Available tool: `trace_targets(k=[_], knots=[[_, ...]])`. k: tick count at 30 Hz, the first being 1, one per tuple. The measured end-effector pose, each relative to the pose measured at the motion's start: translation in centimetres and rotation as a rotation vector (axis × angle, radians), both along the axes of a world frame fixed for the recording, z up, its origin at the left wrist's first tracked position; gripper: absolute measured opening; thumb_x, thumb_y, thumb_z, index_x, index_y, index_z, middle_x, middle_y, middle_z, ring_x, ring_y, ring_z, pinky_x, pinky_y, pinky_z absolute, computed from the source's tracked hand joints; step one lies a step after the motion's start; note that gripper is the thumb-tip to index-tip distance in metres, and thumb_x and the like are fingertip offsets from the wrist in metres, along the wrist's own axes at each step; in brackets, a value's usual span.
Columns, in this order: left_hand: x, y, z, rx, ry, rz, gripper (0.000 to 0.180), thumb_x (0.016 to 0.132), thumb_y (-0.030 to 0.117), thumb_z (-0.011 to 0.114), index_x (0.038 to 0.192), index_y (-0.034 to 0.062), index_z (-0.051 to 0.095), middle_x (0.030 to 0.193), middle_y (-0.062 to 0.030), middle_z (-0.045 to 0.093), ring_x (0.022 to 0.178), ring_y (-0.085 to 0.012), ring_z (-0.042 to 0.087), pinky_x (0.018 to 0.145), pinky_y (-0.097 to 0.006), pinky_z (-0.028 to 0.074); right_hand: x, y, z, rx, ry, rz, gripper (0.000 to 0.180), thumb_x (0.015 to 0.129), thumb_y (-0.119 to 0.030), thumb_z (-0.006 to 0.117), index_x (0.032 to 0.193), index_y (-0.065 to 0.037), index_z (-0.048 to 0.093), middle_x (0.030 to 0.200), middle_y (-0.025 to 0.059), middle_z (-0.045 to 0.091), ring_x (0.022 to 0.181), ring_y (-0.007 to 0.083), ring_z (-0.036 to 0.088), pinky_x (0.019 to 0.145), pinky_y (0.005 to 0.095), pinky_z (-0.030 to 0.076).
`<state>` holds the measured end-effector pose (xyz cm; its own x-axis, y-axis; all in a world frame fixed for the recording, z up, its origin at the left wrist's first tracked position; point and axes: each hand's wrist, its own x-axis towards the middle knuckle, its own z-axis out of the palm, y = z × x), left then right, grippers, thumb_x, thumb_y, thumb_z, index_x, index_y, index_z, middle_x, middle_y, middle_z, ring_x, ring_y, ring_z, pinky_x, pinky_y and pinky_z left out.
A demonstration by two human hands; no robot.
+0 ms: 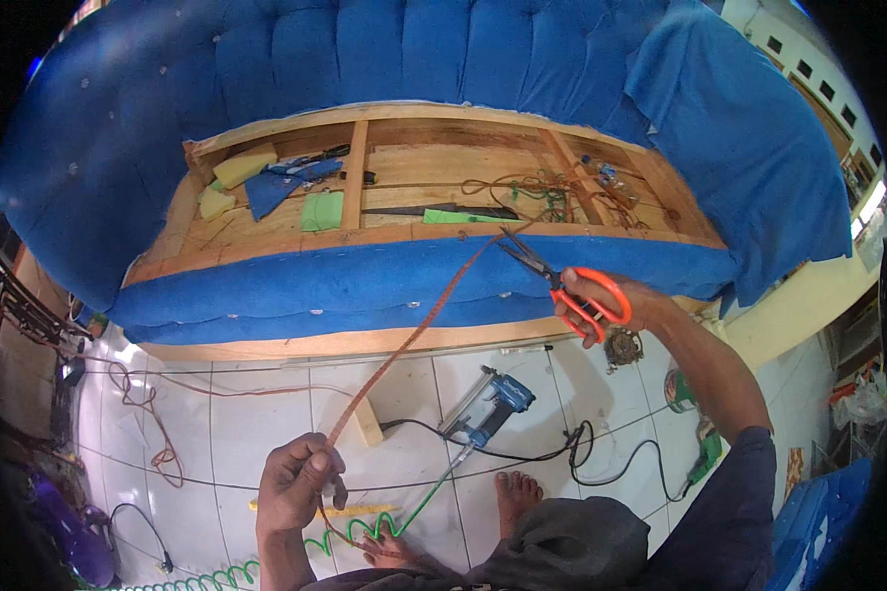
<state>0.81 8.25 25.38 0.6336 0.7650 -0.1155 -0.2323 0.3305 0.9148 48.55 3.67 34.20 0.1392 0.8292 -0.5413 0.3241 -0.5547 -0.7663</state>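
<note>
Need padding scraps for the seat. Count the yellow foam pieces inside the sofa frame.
2: one larger yellow foam block at the frame's back-left corner, one smaller yellow foam piece just below it. Others may be hidden.

place: upholstery workshop, probably | evidence: stripped blue sofa frame [434, 212], staple gun [488, 402]

The left hand [301, 483] is raised low in the frame, fingers pinched closed with the thumb on top — forearm rising from the lower edge. The right arm stretches forward and up, sleeve at the elbow, the right hand [611, 300] closed, fingers curled through handle loops.
</note>
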Motion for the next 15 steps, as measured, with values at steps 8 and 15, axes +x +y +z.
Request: trace_targets(k=[8,15], knots=[[0.5,-1.7,1.2,0.124,0.045,0.036,0.042,0.098,0.036,0.068,0.092,-0.0051,0.063,0.081,-0.0100,0.060,0.058,-0.0193,0.061,0.047,-0.033,0.050,1.7,2.6,-0.5,-0.033,0.134,0.036,0.095,0.080,-0.085,0.056,0.098,0.008,0.064,0.068,0.0088,0.056,0.058,0.0173,0.060,0.054,0.0368,0.062],[2.2,0.7,2.5,-0.024,-0.118,0.292,0.031,0.101,0.033,0.062,0.093,0.0036,0.059,0.066,0.0002,0.047,0.051,-0.0084,0.044,0.041,-0.023,0.039,2.5,2.9,0.2,-0.053,0.066,0.126,0.091,0.081,-0.085,0.054,0.098,0.004,0.064,0.069,0.0103,0.057,0.060,0.0199,0.064,0.056,0.0363,0.064]])
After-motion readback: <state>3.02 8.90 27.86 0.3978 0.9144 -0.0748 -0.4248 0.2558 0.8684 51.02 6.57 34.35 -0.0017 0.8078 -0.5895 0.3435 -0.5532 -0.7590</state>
